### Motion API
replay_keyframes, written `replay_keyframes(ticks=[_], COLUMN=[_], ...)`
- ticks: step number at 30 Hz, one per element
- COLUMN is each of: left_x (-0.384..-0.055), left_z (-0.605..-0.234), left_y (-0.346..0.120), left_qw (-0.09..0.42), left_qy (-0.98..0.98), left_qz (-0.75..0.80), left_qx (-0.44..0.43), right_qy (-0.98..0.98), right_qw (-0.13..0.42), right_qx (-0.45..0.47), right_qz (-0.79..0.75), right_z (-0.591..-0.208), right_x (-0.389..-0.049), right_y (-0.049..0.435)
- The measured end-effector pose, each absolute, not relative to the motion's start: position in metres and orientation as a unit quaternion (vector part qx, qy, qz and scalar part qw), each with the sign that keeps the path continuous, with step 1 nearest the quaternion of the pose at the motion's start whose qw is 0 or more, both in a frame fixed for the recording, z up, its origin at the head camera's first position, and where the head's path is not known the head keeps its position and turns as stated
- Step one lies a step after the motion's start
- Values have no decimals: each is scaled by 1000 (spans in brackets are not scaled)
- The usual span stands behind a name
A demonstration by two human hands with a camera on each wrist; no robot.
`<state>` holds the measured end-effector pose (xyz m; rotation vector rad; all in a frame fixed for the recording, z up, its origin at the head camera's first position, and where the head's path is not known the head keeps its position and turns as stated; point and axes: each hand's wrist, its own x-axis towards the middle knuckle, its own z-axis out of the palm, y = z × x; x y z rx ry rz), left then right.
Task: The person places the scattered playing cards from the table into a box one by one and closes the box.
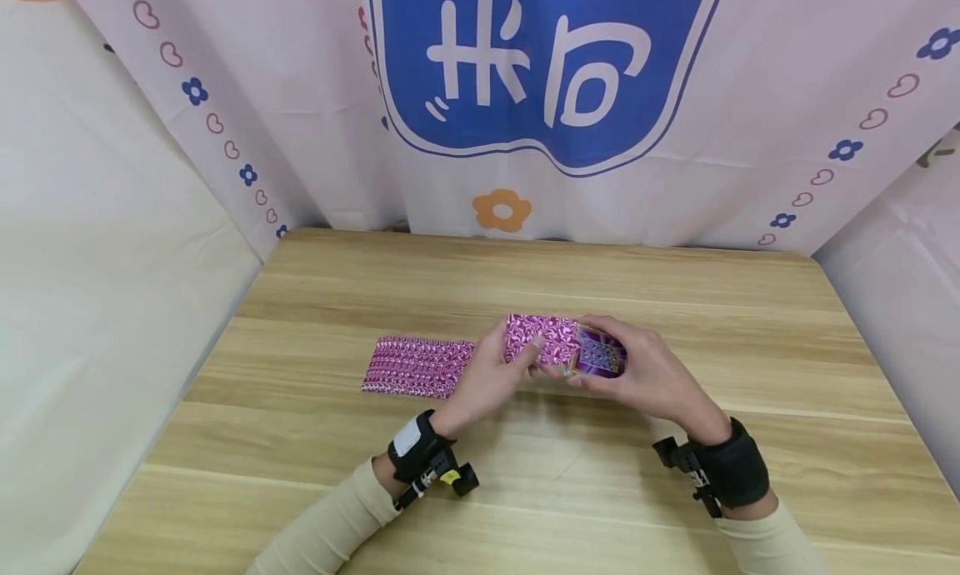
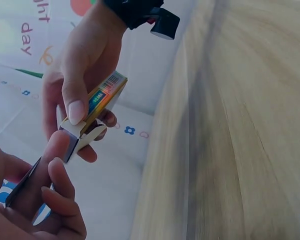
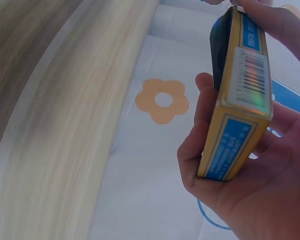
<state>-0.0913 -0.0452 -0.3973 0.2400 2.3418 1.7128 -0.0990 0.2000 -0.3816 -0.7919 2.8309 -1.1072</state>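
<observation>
Left hand point(image 1: 486, 377): pinches pink patterned card point(image 1: 540, 329)
Right hand point(image 1: 658, 377): grips open-flapped box point(image 1: 600, 352)
Card row point(image 1: 414, 365): overlapping on the desk point(image 1: 300, 450), beside left hand

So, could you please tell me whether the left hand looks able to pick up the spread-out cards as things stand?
Probably not right away: the left hand holds at least one card. Once freed, it likely could, as the spread-out cards lie close by with nothing else seen in the way.
</observation>
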Motion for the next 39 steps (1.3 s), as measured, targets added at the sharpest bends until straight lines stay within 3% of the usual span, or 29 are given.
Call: replay_keyframes(ticks=[18, 28, 39], left_x=[-92, -98, -101], left_z=[-396, -394, -394], left_y=[-45, -51, -54], left_qw=[193, 167, 209], left_qy=[798, 762, 754], left_qz=[554, 619, 614], left_qx=[141, 90, 106], right_qy=[894, 903, 893], right_qw=[4, 0, 20], right_qx=[-285, -264, -269], right_qz=[-347, -339, -361], right_z=[-383, -383, -383], right_x=[-97, -97, -94], right_y=[194, 194, 190])
